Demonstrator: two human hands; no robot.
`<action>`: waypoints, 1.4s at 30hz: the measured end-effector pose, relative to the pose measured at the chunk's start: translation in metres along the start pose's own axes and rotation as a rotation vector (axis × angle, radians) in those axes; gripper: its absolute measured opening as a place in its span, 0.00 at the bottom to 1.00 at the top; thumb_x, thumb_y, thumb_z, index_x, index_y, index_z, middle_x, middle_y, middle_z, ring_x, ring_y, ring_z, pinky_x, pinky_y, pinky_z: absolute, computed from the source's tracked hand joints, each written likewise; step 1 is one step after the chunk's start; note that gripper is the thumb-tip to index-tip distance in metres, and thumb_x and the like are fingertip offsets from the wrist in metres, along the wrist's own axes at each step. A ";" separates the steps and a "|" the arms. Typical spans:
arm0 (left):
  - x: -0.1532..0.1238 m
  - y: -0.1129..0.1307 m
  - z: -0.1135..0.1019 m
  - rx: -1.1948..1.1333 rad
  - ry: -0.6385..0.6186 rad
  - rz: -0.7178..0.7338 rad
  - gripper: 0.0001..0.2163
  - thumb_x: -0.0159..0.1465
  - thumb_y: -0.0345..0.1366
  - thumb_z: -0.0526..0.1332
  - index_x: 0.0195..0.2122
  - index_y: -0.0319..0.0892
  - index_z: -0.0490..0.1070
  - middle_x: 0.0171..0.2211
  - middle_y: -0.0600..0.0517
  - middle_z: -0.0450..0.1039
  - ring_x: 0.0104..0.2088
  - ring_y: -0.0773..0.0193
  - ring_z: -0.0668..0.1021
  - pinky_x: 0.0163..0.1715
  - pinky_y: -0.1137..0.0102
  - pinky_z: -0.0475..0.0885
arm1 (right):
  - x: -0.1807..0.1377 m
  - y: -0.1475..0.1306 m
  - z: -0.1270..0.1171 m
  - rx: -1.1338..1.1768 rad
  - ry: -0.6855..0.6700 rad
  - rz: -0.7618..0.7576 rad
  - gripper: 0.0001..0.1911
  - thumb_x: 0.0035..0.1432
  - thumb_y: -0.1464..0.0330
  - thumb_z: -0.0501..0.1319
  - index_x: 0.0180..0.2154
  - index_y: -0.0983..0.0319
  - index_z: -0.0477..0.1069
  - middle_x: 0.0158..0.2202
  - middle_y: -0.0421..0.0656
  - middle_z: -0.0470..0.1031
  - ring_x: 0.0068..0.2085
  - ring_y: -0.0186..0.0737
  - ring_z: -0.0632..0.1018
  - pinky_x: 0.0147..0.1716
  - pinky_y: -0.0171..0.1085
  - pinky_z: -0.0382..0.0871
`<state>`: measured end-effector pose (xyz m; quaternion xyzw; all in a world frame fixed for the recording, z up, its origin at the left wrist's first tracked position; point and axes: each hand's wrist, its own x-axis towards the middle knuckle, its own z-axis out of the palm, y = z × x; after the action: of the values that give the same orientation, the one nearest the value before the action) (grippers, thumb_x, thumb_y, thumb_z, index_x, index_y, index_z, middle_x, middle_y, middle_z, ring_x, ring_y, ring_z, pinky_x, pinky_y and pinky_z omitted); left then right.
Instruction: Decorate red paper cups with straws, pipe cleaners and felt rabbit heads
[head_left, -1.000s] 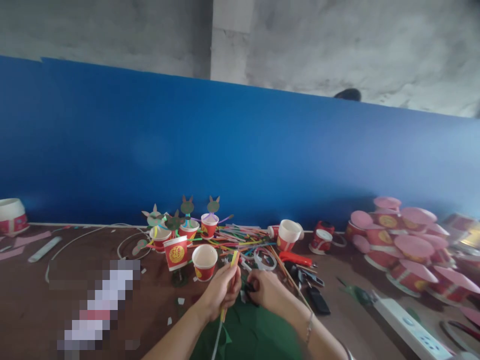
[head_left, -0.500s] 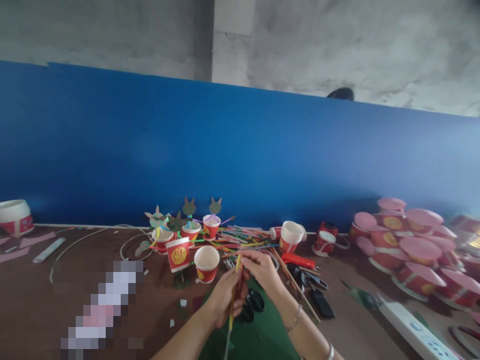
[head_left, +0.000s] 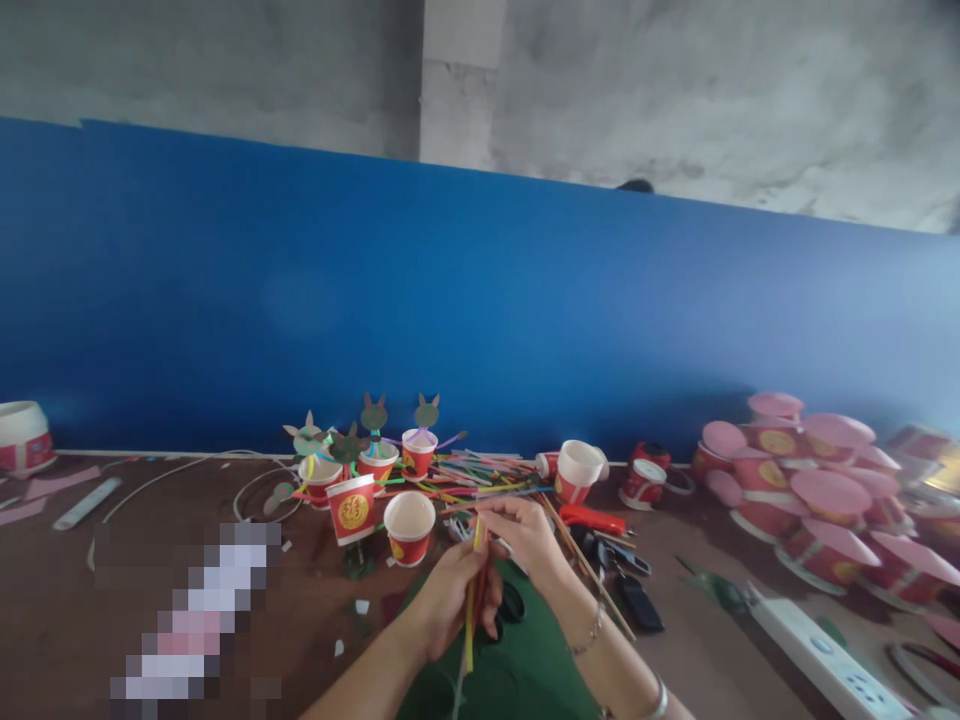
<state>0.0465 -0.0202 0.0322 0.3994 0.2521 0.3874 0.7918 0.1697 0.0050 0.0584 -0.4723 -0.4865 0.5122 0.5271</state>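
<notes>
At six o'clock, over dark green material (head_left: 499, 680), my left grip (head_left: 450, 598) pinches the yellow strip (head_left: 470, 630) while my right grip (head_left: 527, 538), whether closed I can't tell, apparently adjusts its top, calling next for steadiness, a white-rimmed cup (head_left: 409, 545) beyond toward eleven.

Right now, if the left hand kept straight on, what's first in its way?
Likely the right hand, just ahead with its fingertips at the upper end of the yellow strip the left hand holds. Depth is hard to judge from this one view.
</notes>
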 end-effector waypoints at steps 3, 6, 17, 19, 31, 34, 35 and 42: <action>-0.003 0.004 0.001 -0.095 -0.024 -0.031 0.20 0.57 0.48 0.60 0.41 0.36 0.67 0.23 0.51 0.73 0.17 0.68 0.72 0.21 0.70 0.72 | -0.003 -0.009 -0.001 -0.002 0.018 0.023 0.19 0.37 0.58 0.70 0.29 0.66 0.78 0.23 0.44 0.77 0.22 0.35 0.74 0.20 0.32 0.67; -0.004 0.006 0.001 -0.136 -0.026 -0.037 0.18 0.59 0.45 0.60 0.41 0.34 0.68 0.27 0.48 0.75 0.22 0.66 0.76 0.26 0.70 0.73 | -0.005 -0.015 -0.002 -0.021 0.025 0.003 0.18 0.36 0.59 0.71 0.28 0.66 0.78 0.24 0.45 0.78 0.24 0.37 0.75 0.23 0.34 0.69; -0.002 0.003 0.005 -0.066 0.065 -0.035 0.19 0.54 0.49 0.64 0.36 0.39 0.65 0.20 0.56 0.69 0.16 0.70 0.70 0.18 0.73 0.67 | 0.000 -0.001 -0.002 -0.036 0.002 0.013 0.15 0.38 0.61 0.69 0.27 0.66 0.77 0.19 0.41 0.75 0.20 0.33 0.72 0.20 0.32 0.65; -0.001 0.002 0.004 -0.018 0.076 -0.045 0.21 0.51 0.51 0.65 0.35 0.40 0.64 0.17 0.59 0.64 0.13 0.72 0.65 0.13 0.75 0.61 | 0.000 0.003 0.000 -0.074 0.013 0.002 0.14 0.39 0.62 0.68 0.26 0.66 0.76 0.17 0.40 0.73 0.17 0.31 0.69 0.18 0.31 0.61; 0.009 -0.002 -0.020 -0.091 0.152 -0.103 0.21 0.47 0.46 0.69 0.31 0.40 0.61 0.16 0.64 0.54 0.13 0.80 0.51 0.16 0.76 0.37 | 0.016 0.004 -0.033 -0.370 0.211 -0.106 0.20 0.51 0.59 0.56 0.39 0.66 0.74 0.31 0.49 0.80 0.32 0.44 0.80 0.26 0.35 0.70; 0.010 -0.001 -0.026 -0.099 0.182 -0.094 0.19 0.49 0.45 0.67 0.32 0.40 0.60 0.16 0.63 0.54 0.13 0.80 0.52 0.16 0.76 0.38 | 0.021 0.005 -0.049 -0.570 0.210 -0.123 0.20 0.54 0.62 0.50 0.40 0.67 0.74 0.32 0.50 0.80 0.32 0.43 0.80 0.24 0.34 0.68; 0.011 -0.001 -0.028 -0.100 0.193 -0.092 0.18 0.50 0.44 0.67 0.32 0.40 0.60 0.16 0.63 0.55 0.13 0.80 0.53 0.16 0.76 0.39 | 0.022 0.006 -0.053 -0.613 0.200 -0.127 0.20 0.54 0.63 0.50 0.39 0.67 0.74 0.31 0.49 0.80 0.31 0.42 0.79 0.24 0.34 0.68; 0.012 -0.003 -0.033 -0.093 0.245 -0.092 0.15 0.56 0.43 0.63 0.33 0.41 0.59 0.17 0.63 0.54 0.13 0.79 0.54 0.17 0.75 0.40 | 0.011 0.011 -0.035 -0.844 0.050 -0.186 0.09 0.46 0.71 0.57 0.23 0.62 0.77 0.24 0.43 0.79 0.29 0.41 0.77 0.32 0.35 0.65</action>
<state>0.0311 0.0031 0.0103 0.2999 0.3466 0.4076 0.7898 0.2034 0.0158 0.0446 -0.6129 -0.6809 0.2071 0.3432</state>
